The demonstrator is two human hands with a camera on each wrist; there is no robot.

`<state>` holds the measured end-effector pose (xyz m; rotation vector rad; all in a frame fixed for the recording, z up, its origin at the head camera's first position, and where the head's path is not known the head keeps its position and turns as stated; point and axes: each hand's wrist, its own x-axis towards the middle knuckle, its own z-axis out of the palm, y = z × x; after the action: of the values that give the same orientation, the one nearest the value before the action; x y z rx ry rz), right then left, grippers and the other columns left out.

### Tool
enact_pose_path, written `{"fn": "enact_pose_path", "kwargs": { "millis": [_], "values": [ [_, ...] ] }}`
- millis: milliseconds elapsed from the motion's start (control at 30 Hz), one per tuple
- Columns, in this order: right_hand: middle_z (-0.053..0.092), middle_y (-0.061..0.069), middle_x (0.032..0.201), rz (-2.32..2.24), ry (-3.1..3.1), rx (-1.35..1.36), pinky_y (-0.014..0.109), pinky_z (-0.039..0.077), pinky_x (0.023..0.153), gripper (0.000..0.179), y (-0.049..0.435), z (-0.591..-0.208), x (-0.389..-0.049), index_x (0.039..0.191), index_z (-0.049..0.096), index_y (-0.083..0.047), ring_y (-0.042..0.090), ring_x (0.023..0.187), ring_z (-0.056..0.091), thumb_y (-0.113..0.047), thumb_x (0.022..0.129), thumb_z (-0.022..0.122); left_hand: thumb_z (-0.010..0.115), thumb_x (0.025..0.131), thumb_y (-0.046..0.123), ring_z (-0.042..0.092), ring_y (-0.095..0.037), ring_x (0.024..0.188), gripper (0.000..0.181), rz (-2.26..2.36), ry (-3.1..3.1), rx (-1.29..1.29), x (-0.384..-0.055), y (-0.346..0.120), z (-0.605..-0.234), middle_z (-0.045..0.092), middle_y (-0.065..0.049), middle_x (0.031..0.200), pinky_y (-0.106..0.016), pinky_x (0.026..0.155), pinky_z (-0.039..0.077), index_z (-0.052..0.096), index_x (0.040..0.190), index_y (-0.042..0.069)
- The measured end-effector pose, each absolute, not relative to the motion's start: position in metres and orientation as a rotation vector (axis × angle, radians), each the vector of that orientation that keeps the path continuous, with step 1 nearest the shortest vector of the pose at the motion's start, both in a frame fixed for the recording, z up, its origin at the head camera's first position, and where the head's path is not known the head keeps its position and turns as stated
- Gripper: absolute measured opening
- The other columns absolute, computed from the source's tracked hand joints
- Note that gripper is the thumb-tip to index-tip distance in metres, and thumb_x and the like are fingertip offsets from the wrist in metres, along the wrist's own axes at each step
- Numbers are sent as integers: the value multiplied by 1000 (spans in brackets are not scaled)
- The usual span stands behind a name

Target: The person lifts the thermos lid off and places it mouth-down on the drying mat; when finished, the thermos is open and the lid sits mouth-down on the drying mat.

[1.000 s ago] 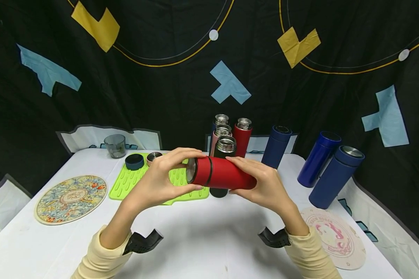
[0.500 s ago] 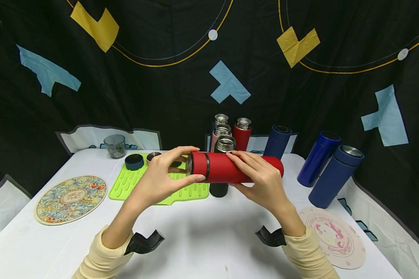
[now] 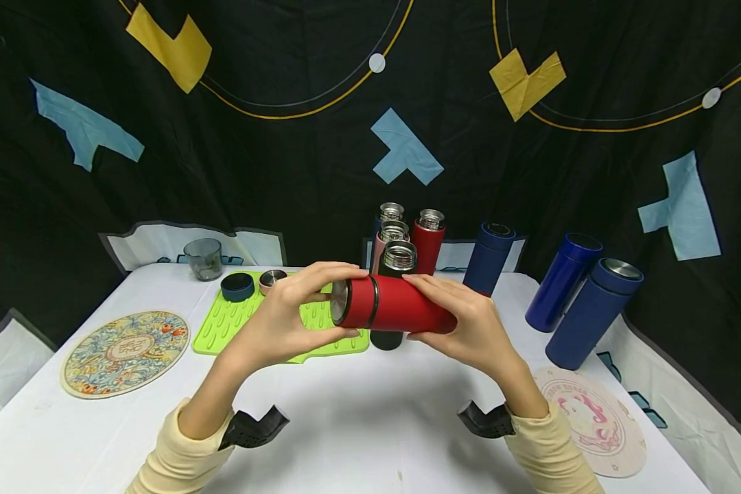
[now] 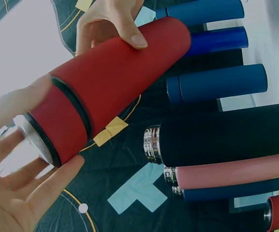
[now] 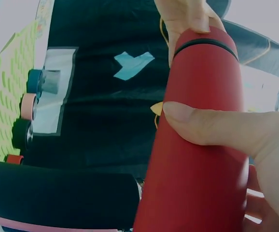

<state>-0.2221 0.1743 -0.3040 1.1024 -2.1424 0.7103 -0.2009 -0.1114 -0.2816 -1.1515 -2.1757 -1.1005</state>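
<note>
A red thermos [image 3: 407, 306] is held in the air above the table, lying roughly level with its capped end to the left. My left hand [image 3: 282, 312] grips the red lid [image 3: 359, 300], thumb on one side and fingers on the other. In the left wrist view, a black ring [image 4: 73, 100] separates lid from body. My right hand [image 3: 472, 319] is wrapped around the body, its thumb across the red surface in the right wrist view. Right behind the held thermos stands an uncapped black thermos [image 3: 400, 256], partly hidden.
Uncapped pink [image 3: 379, 248] and red [image 3: 429, 243] thermoses stand at the back. Capped blue thermoses [image 3: 595, 312] stand right. Loose lids [image 3: 237, 286] lie on a green mat [image 3: 213, 334]; a glass cup [image 3: 204, 259] is behind. Round mats lie left [image 3: 126, 353] and right [image 3: 593, 422].
Half a second ago the thermos pointed further right; its base has since swung away from me and the right hand has turned with it. The left hand stays at the lid.
</note>
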Motion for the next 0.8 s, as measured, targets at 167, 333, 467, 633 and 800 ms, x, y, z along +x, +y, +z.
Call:
{"fn": "enact_pose_path", "kwargs": {
  "millis": [167, 333, 467, 633, 800],
  "values": [
    [61, 8, 129, 559, -2089, 1059, 52, 51, 90, 80, 171, -303, -222, 134, 58, -14, 30, 118, 57, -16, 62, 92, 87, 72, 24, 60, -17, 107, 71, -1179, -2235, -989, -200, -110, -284, 60, 1, 125, -29, 76, 57, 54, 135, 23],
    [61, 8, 129, 476, -2056, 1046, 52, 51, 90, 79, 170, -304, -222, 133, 59, -13, 30, 118, 57, -16, 62, 92, 86, 73, 27, 60, -16, 103, 70, -1196, -2278, -951, -201, -109, -285, 60, 1, 124, -28, 77, 57, 53, 135, 23],
    [61, 7, 128, 542, -2101, 1074, 51, 52, 88, 79, 172, -303, -221, 134, 58, -14, 29, 117, 58, -18, 62, 92, 87, 72, 24, 55, -16, 113, 72, -1166, -2262, -1048, -203, -110, -285, 55, 3, 130, -31, 82, 56, 53, 136, 23],
    [62, 7, 128, 711, -2186, 1103, 47, 54, 86, 78, 176, -303, -221, 134, 59, -16, 28, 114, 59, -15, 63, 92, 86, 70, 7, 48, -19, 123, 71, -1092, -2185, -1232, -205, -112, -284, 50, -2, 138, -34, 86, 54, 56, 134, 17],
    [62, 8, 127, 756, -2193, 1101, 46, 54, 86, 78, 176, -303, -222, 134, 59, -16, 29, 114, 59, -14, 63, 92, 84, 69, -3, 48, -20, 124, 69, -1062, -2138, -1272, -206, -113, -283, 50, -4, 138, -34, 86, 55, 59, 131, 15]
  ]
}}
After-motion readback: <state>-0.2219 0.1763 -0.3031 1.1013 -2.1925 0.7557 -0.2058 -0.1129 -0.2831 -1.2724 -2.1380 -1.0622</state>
